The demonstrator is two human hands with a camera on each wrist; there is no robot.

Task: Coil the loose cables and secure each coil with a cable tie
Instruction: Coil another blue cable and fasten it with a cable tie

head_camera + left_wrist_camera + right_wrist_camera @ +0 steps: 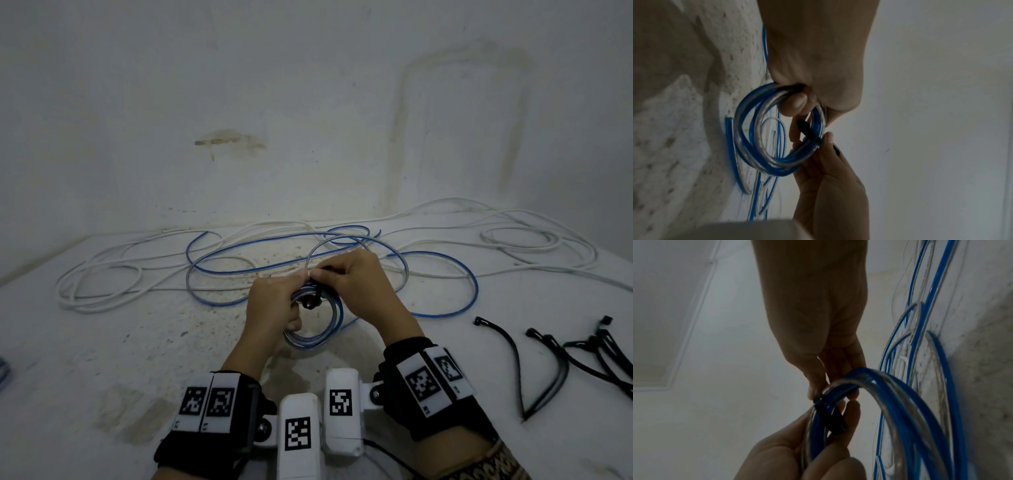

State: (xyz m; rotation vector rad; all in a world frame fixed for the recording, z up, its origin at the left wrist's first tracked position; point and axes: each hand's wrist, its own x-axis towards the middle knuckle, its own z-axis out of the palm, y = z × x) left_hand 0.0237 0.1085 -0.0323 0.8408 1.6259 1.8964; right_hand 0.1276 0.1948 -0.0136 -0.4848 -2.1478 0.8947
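While hands meet over bench [144, 342], both grip.
Left hand [274, 308] grasps blue coil [318, 329]; right hand [356, 284] pinches black tie [312, 301], mostly hidden.

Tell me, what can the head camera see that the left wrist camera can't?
Only the head view shows the spare black cable ties lying at the right, the loose white cables and both wrist bands.

Only the left wrist view shows, up close, the left hand's fingertip hooked through the coil.

Both show the blue coil, the black tie around it, and the right hand pinching there.
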